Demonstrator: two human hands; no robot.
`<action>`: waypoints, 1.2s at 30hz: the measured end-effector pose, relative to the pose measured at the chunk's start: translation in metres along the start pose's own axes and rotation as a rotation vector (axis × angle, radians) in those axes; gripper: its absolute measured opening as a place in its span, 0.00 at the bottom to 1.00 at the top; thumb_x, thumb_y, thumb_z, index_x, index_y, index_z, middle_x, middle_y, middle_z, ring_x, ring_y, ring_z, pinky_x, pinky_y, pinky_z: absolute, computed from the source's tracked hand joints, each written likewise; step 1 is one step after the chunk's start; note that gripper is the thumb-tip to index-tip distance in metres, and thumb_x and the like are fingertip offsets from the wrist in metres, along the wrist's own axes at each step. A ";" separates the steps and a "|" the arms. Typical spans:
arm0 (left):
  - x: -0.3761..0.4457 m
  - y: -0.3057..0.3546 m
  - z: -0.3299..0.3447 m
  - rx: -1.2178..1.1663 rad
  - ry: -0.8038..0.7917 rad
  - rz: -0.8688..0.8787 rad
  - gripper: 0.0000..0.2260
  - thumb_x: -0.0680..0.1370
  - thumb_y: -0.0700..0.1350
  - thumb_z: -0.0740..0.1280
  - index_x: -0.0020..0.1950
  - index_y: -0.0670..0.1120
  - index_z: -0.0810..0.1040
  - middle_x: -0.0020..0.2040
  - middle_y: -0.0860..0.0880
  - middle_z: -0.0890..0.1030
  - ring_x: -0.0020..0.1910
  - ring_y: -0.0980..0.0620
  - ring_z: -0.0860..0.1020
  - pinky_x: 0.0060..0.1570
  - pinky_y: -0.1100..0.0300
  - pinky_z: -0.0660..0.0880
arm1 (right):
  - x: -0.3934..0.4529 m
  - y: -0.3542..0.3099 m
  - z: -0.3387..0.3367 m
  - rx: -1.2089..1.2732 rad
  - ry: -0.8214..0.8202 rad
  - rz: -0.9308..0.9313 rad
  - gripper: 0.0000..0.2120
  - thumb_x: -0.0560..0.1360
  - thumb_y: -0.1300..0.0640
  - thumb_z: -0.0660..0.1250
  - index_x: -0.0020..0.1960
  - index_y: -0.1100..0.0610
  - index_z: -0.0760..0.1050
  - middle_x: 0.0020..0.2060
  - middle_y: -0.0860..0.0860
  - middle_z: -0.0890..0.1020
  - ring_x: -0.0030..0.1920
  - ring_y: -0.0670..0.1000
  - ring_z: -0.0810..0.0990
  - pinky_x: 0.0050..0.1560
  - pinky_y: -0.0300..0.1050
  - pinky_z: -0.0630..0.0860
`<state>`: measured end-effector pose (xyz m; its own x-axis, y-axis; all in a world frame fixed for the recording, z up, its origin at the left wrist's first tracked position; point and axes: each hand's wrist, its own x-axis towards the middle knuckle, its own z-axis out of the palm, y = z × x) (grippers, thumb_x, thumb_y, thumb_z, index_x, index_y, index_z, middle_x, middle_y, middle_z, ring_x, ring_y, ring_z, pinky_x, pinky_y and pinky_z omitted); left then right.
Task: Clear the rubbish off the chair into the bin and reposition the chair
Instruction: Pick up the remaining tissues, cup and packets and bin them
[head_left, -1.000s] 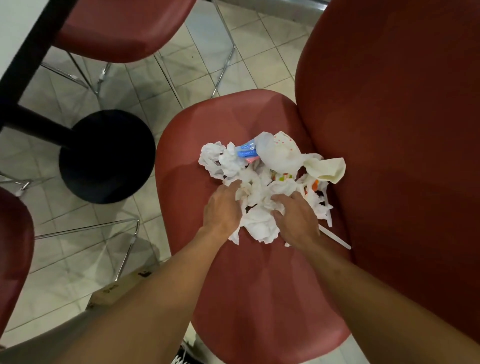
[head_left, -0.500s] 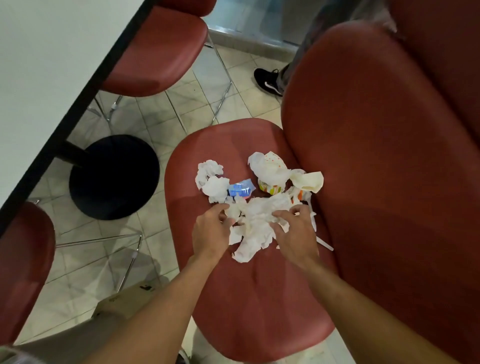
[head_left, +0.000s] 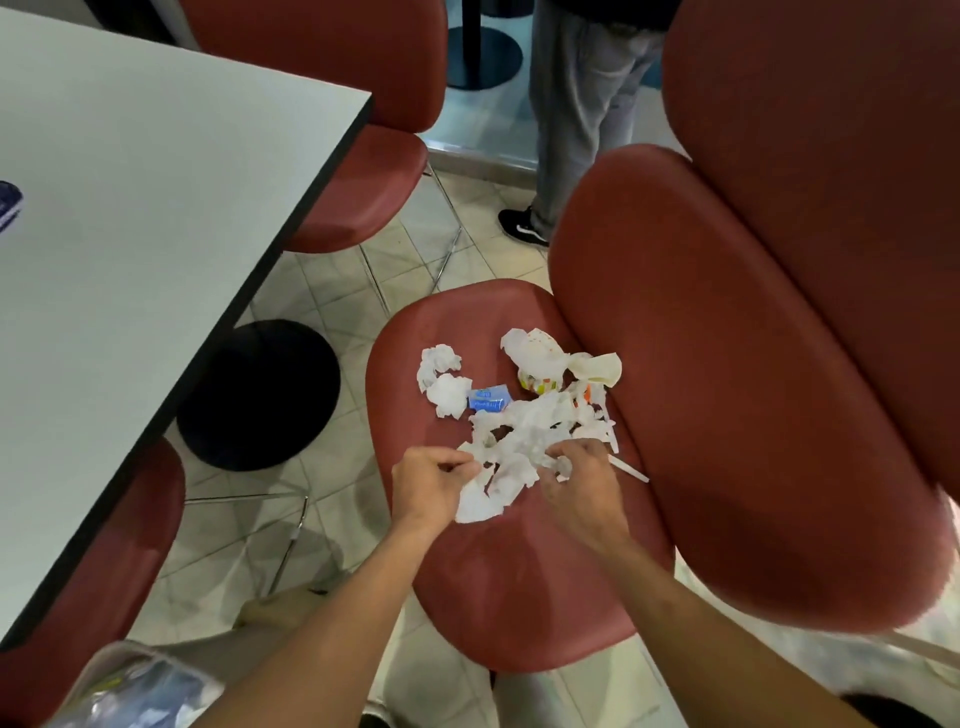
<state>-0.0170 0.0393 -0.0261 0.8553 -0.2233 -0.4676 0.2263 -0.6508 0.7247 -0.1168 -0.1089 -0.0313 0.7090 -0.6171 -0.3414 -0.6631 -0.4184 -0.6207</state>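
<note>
both hands are down on the seat of the red chair (head_left: 524, 582), each with fingers curled into the near edge of the torn white tissue (head_left: 519, 447): the left hand (head_left: 431, 483) pinches its left corner, the right hand (head_left: 582, 478) bunches its right side, and the sheet sags between the two grips. everything left to gather lies beyond the grips, farther up the seat toward its far rim. two crumpled tissue balls (head_left: 441, 379) sit up and slightly left of the left hand, with a small blue packet (head_left: 488, 399) just right of them, so that hand looks the nearer for those. the paper cup and wrappers (head_left: 545, 364) lie straight beyond the right hand, close against the chair's backrest, and a thin white stick (head_left: 628, 470) pokes out just beside its knuckles, running away to the right. the litter's long spread runs roughly across, from one hand's side to the other. both forearms come in from below, converging, wrists bent down. no bin can be made out for certain; a clear bag (head_left: 135, 691) shows at the lower left, behind the left forearm.
</note>
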 end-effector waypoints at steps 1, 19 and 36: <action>-0.005 0.000 -0.003 -0.008 0.003 -0.009 0.06 0.68 0.45 0.77 0.45 0.48 0.86 0.43 0.54 0.85 0.44 0.59 0.81 0.48 0.65 0.74 | -0.006 -0.001 0.000 0.003 -0.001 -0.001 0.13 0.75 0.59 0.66 0.59 0.56 0.77 0.61 0.51 0.71 0.40 0.42 0.70 0.47 0.36 0.69; -0.065 0.018 -0.041 -0.095 -0.006 0.046 0.07 0.66 0.39 0.76 0.32 0.51 0.83 0.34 0.57 0.83 0.37 0.58 0.80 0.40 0.63 0.76 | -0.056 -0.024 -0.018 -0.004 0.045 -0.007 0.13 0.75 0.58 0.65 0.60 0.56 0.76 0.61 0.52 0.71 0.50 0.47 0.75 0.49 0.35 0.69; -0.110 -0.046 -0.151 -0.093 0.185 0.206 0.08 0.65 0.34 0.72 0.30 0.45 0.77 0.28 0.52 0.78 0.28 0.59 0.74 0.29 0.66 0.70 | -0.127 -0.113 0.047 0.002 -0.055 -0.157 0.08 0.74 0.54 0.66 0.52 0.53 0.77 0.50 0.48 0.73 0.45 0.47 0.75 0.45 0.37 0.69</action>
<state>-0.0512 0.2032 0.0680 0.9561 -0.2023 -0.2122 0.0739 -0.5340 0.8422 -0.1207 0.0483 0.0487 0.8156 -0.5072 -0.2784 -0.5431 -0.5054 -0.6705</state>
